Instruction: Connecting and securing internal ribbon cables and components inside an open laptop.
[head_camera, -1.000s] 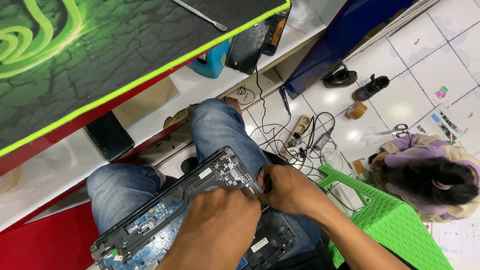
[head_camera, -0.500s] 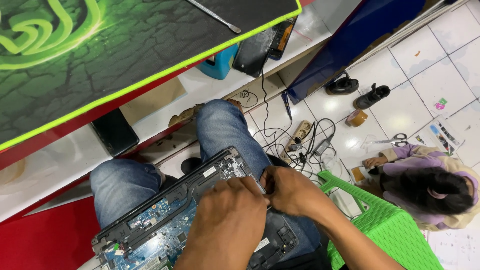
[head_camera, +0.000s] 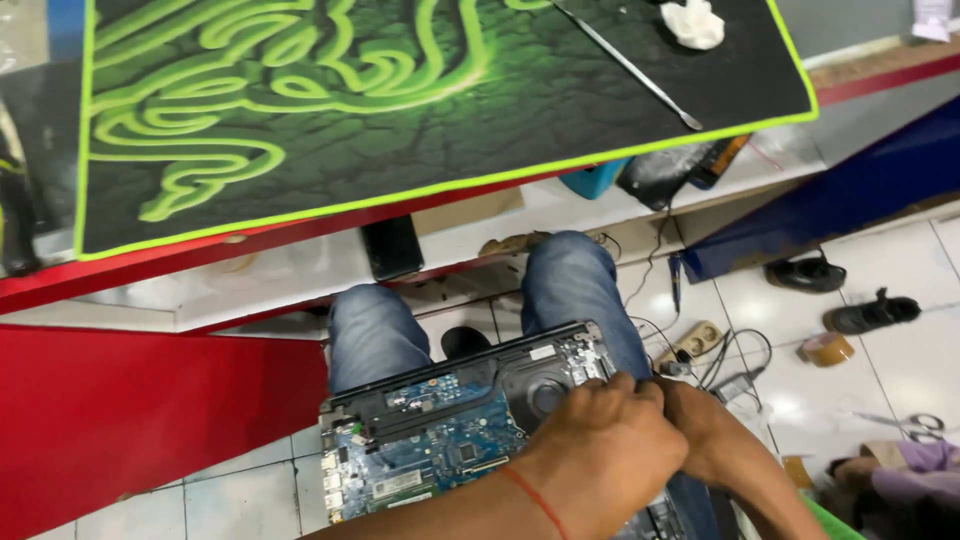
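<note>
An open laptop base (head_camera: 440, 430) lies across my jeans-clad thighs (head_camera: 370, 330), its blue circuit board and black fan exposed. My left hand (head_camera: 600, 445), with a red thread around the wrist, reaches over the laptop's right side, fingers curled on its edge near the fan. My right hand (head_camera: 700, 430) comes in from the right and presses against the same edge, mostly hidden behind the left hand. What sits between the fingertips is hidden.
A black and green mat (head_camera: 400, 120) covers the desk ahead, with a thin metal pry tool (head_camera: 625, 65) and crumpled tissue (head_camera: 693, 22). On the tiled floor lie a power strip (head_camera: 700, 340), shoes (head_camera: 805, 272), a tape roll (head_camera: 828, 348) and scissors (head_camera: 915, 425). Another person (head_camera: 900, 480) crouches at bottom right.
The view has swung up and left, showing more of the mat. Both hands stay together at the laptop's right edge, shifting slightly toward its far corner.
</note>
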